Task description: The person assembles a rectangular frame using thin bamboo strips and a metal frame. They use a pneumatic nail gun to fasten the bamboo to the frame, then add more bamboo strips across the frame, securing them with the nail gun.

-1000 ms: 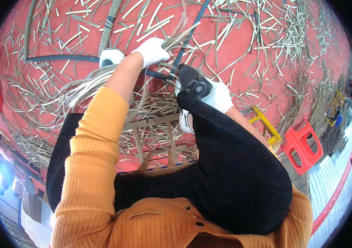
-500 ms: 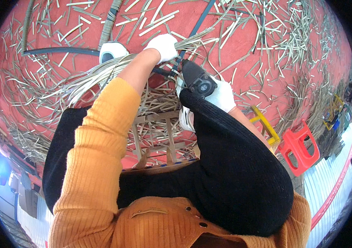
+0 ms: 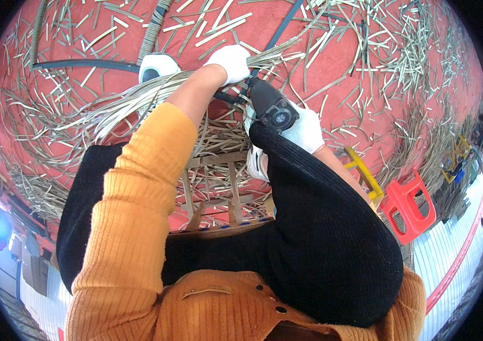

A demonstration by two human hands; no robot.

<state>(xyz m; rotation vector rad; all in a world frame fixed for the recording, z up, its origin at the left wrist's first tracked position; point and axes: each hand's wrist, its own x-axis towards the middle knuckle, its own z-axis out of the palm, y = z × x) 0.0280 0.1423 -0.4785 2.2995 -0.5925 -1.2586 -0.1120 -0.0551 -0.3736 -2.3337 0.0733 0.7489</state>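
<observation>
My left hand (image 3: 229, 63), in a white glove, is closed round a bundle of long flat pale and grey-brown strips (image 3: 133, 103). Their ends stick out past its right side and the rest trails away to the left. In my white-gloved right hand (image 3: 305, 132) is a black air stapler (image 3: 272, 107), held beside my raised knee. Its nose lies close to the strips just below my left hand, by a dark bar (image 3: 227, 98). The stapler covers most of my right fingers, and I cannot see whether its tip touches the bar.
Cut strips litter the red floor (image 3: 332, 62), heaped at the right (image 3: 423, 102). A dark frame with a wrapped leg (image 3: 155, 31) stands ahead. A white shoe (image 3: 159, 67) shows beside it. Right of my knee are a yellow frame (image 3: 364, 173) and a red plastic stool (image 3: 407, 206).
The view has shifted slightly. Both hands keep their hold on the strips and the stapler, and the stapler's nose sits slightly further right in the picture.
</observation>
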